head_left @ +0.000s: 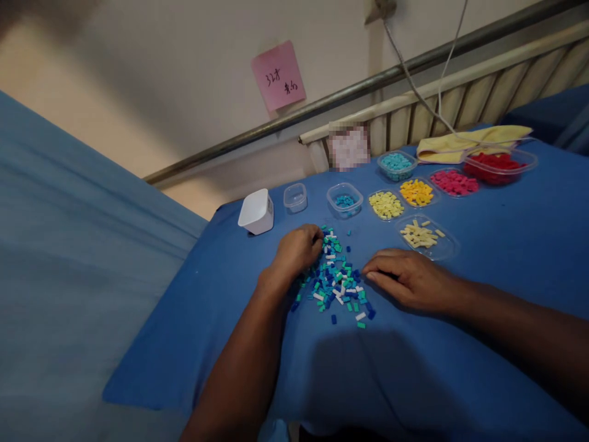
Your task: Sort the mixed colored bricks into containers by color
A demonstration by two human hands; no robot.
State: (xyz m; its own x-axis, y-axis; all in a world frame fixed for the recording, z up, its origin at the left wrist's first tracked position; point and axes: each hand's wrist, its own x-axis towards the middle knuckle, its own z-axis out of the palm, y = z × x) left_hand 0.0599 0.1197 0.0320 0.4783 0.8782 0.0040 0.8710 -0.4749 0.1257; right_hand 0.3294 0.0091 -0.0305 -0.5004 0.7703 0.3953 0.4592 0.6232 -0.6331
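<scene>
A loose pile of small building bricks (338, 285) in blue, green, teal and white lies on the blue-covered table. My left hand (300, 248) rests at the pile's upper left edge, its fingers curled down among the bricks. Their tips are partly hidden, so anything between them does not show. At the pile's right edge is my right hand (409, 279), with fingers drawn together and thumb close to the forefinger. What it pinches, if anything, is too small to make out. A few bricks, such as a white brick (361, 317), lie apart at the near side.
Behind the pile stand a white tub (256, 212), a clear container (295, 197) and a clear container with blue bricks (345, 201). Rightward are containers of yellow bricks (386, 205), cream bricks (419, 234) and red bricks (494, 167). A yellow cloth (473, 141) lies behind, near a radiator (488, 98).
</scene>
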